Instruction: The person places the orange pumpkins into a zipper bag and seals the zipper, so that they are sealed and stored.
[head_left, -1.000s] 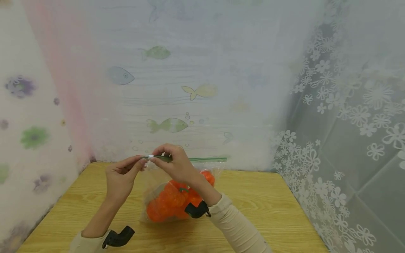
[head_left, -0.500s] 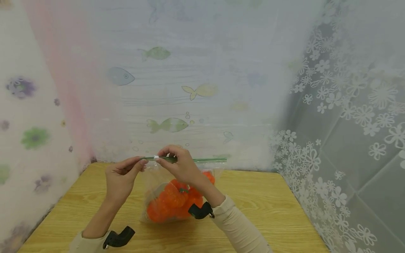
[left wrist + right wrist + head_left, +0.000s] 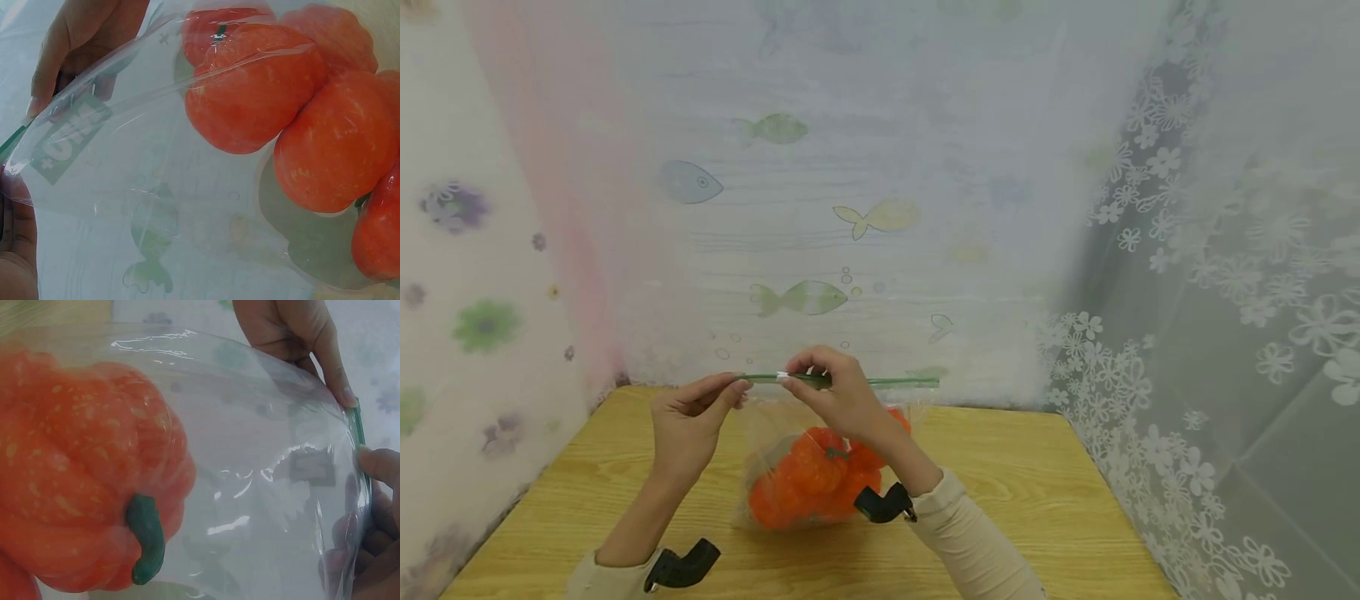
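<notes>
A clear zip bag (image 3: 763, 417) stands on the table, its green zip strip (image 3: 902, 382) stretched along the top. Inside are several orange pumpkins (image 3: 812, 471), apparently shiny; one shows a dark green stem (image 3: 147, 540) in the right wrist view. With thumb and forefinger, my left hand (image 3: 688, 425) pinches the strip's left end. My right hand (image 3: 842, 404) pinches the strip at the white slider (image 3: 782, 377), a short way to the right of the left fingertips. A grey-green rounded patch (image 3: 287, 231) shows behind the pumpkins in the left wrist view.
The yellow wood-grain table (image 3: 1015, 483) extends to both sides of the bag. Behind it hangs a pale sheet (image 3: 970, 167) printed with fish. Flower-patterned sheeting (image 3: 1157, 442) borders the right side. Black wrist mounts (image 3: 683, 565) jut from both cuffs.
My right hand and the white slider have moved steadily rightward along the strip, widening the gap from my left hand. The left hand keeps its pinch in nearly the same place.
</notes>
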Demonstrator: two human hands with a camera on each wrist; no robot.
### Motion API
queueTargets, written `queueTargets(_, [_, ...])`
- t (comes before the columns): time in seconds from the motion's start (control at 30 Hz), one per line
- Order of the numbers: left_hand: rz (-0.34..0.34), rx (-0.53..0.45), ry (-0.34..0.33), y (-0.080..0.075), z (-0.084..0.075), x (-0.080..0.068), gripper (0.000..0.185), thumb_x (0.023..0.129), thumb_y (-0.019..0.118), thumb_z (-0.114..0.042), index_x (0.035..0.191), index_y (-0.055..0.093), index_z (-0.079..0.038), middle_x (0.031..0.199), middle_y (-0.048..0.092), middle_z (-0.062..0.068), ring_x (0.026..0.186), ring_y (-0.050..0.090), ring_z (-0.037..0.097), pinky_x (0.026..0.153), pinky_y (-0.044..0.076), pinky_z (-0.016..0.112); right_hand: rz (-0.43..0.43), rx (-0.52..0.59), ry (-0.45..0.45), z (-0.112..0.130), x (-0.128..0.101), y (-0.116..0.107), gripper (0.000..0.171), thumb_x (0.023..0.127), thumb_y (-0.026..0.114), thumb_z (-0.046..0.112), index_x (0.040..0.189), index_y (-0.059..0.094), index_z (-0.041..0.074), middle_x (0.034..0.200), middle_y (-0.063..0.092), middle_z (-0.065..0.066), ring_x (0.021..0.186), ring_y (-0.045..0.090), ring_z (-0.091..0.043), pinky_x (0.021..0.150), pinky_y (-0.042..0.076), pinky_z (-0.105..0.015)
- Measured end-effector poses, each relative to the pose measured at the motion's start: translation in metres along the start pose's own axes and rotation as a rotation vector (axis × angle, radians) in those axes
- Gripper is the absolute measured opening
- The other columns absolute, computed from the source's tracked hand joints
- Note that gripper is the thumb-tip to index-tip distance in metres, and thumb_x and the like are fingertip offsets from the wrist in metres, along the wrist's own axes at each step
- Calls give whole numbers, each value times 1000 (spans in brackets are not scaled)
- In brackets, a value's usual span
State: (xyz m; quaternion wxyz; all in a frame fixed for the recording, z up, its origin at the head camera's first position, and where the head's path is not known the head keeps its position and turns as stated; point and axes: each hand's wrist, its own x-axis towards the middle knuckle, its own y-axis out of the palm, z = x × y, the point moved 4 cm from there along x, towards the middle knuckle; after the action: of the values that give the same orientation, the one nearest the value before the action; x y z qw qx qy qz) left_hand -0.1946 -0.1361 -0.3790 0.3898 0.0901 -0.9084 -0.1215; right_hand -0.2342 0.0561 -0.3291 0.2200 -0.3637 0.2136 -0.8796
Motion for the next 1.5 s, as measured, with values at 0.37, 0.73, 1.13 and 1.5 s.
queueTargets(0.37, [27,34,-13,-7,8,8,14,90,65,18,102,70,21,80,77,-6,69,72,5,71,61,18,-35,-4,17,-12,2,-5,6,98,70,12,103,69,8,93,66,-6,72,52,-9,65,49,-20])
queueTargets(0.73, [20,-41,-1,-13,17,15,13,88,64,21,101,69,22,81,78,0,69,72,8,71,61,19,-72,-18,47,-21,2,-10,8,96,72,8,103,70,4,94,67,-11,74,53,-15,66,50,-18])
queueTargets(1.13, [13,-105,-7,-18,24,20,14,89,63,22,101,69,23,83,78,6,69,73,11,70,62,21,-90,-56,58,12,-3,-20,7,94,69,-2,101,69,-5,93,66,-17,75,57,-20,71,56,-20])
queueTargets(1.5, [4,-92,-23,-19,23,19,14,89,63,22,101,69,22,82,78,5,69,72,10,70,62,21,-106,-81,59,-28,-8,-24,8,97,71,9,104,72,6,95,68,-7,78,59,-17,71,56,-21])
